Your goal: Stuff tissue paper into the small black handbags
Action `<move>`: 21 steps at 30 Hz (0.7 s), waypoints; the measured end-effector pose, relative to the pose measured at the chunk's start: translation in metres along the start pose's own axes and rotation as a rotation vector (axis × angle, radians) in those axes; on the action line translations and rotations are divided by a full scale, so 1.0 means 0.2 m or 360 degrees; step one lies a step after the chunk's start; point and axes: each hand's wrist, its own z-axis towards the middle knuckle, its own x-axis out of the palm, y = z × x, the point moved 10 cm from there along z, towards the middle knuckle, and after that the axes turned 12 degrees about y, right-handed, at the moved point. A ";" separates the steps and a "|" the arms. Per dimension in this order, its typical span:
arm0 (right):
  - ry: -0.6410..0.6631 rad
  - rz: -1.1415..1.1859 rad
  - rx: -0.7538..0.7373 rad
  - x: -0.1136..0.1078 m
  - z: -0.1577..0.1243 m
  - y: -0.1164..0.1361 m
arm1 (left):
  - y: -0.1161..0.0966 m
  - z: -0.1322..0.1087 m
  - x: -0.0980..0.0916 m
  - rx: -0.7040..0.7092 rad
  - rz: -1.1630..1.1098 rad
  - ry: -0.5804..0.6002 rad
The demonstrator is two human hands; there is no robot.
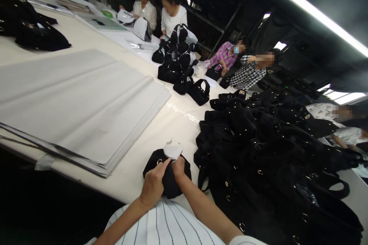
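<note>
Right in front of me, near the table's front edge, lies a black fabric bag (171, 183) with a gold-coloured ring. White paper (173, 151) sticks out of its top. My left hand (153, 183) is closed at the bag's near left side, its fingertips at the opening beside the paper. My right hand (178, 168) reaches into the opening by the paper; its fingers are mostly hidden there, so what they hold does not show.
A stack of large white paper sheets (86, 111) covers the left of the table (181, 130). A big heap of black bags (253, 153) fills the right side. Stuffed black bags (172, 71) stand farther back. Several people work around the far sides.
</note>
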 end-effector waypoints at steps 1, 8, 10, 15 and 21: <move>0.0008 -0.0003 0.0035 0.01 0.02 0.00 | -0.02 0.03 0.01 -0.0022 -0.0012 0.0014; 0.0164 -0.0009 -0.0211 -0.10 -0.02 0.13 | 0.20 0.09 -0.16 -0.0416 -0.0443 -0.0325; 0.0238 0.0030 -0.0428 -0.17 -0.09 0.20 | 0.29 0.08 -0.19 -0.0470 -0.0570 -0.0354; -0.0141 0.0116 -0.0656 -0.47 -0.17 0.28 | 0.34 0.08 -0.18 -0.0436 -0.0806 -0.0235; 0.0104 -0.0004 -0.0866 -0.26 -0.19 0.35 | 0.33 0.06 -0.18 -0.0492 -0.0663 -0.0233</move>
